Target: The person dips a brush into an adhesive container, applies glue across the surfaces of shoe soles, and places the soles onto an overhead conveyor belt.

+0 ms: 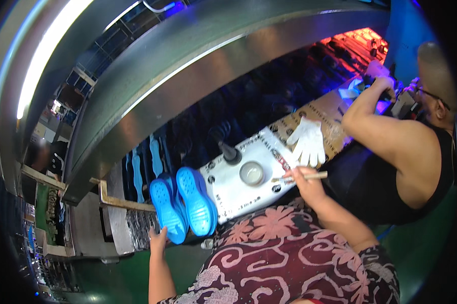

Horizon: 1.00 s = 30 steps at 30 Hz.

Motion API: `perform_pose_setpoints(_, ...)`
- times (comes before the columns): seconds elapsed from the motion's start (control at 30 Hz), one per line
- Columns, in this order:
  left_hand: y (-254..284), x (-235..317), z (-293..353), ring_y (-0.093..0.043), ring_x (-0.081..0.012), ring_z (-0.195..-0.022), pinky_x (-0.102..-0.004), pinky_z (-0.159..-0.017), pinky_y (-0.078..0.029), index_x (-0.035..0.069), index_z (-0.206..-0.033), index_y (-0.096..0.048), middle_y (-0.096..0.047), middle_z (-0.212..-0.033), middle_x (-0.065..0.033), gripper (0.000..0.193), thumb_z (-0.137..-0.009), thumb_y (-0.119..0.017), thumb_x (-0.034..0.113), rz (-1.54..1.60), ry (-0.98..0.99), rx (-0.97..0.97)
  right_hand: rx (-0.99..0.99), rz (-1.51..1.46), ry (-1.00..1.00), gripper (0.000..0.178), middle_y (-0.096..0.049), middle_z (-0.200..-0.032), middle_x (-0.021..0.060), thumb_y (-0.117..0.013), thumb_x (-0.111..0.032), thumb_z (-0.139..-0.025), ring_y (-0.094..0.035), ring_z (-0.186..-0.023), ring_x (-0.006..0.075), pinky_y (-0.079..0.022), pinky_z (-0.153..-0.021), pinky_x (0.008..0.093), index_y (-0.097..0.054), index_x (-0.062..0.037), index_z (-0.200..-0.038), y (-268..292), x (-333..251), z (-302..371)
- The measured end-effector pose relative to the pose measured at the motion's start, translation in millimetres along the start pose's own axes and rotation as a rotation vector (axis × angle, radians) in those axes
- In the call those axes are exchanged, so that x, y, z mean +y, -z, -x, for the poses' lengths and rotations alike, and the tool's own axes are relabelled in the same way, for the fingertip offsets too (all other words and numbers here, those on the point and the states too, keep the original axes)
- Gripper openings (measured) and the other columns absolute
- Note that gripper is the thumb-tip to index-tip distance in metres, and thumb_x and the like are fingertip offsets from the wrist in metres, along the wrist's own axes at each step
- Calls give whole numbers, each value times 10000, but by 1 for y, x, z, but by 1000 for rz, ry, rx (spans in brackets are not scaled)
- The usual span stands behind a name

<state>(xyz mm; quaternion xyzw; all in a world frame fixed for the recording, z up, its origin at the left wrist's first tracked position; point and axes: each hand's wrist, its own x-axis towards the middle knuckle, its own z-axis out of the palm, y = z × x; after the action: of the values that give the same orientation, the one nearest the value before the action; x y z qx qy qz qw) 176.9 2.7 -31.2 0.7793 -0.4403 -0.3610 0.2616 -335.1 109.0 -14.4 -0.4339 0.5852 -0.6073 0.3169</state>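
My right hand point(309, 185) grips a brush point(317, 176) by its pale wooden handle. The bristle end points left, toward a small round bowl point(252, 174) holding pale liquid. Down at the left, my left hand point(158, 239) has thumb and fingers apart beside the near end of a blue shoe sole point(169, 213); whether it touches the sole cannot be made out. A second blue sole point(195, 202) lies just to the right, and both seem to rest on others beneath. Behind the bowl stands a dark, blunt-tipped object point(231, 152).
A white knitted glove point(308, 141) lies on the printed covering point(238, 200) of the bench. More blue pieces point(156, 154) sit on the dark line under a curved metal hood point(188, 66). Close at my right, a person point(405, 147) works near a red-glowing section.
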Motion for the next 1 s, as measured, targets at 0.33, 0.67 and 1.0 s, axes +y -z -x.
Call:
perform_pose_setpoints(0.33,-8,-24,-35,-506,-99,-486,-229,-445,-446,-21,-1067,-494,-541,-697,-43,270,-861,-594,121,62,-133,-83,-98,320,169,283,-618,-703,100,-577,-249,-875,-576,-656,215,-444,-622,321,-642,-8,-741,-54,-9,-68)
perform_pose_setpoints(0.67,-8,-48,-52,-535,-144,-489,-258,-430,-439,-20,-968,-499,-572,-653,-88,177,-820,-532,70,-191,-327,30,-211,688,371,212,-631,-634,50,-640,-246,-785,-592,-638,250,-405,-758,379,-665,-90,-643,-93,26,-80)
perform_pose_setpoints(1.0,-24,1,-20,-567,-145,-590,-268,-460,-460,10,-1080,-503,-604,-839,-91,289,-821,-555,126,454,-32,-80,-165,501,298,211,-618,-652,109,-640,-179,-811,-577,-604,231,-440,-584,321,-648,-12,-682,-78,11,-73)
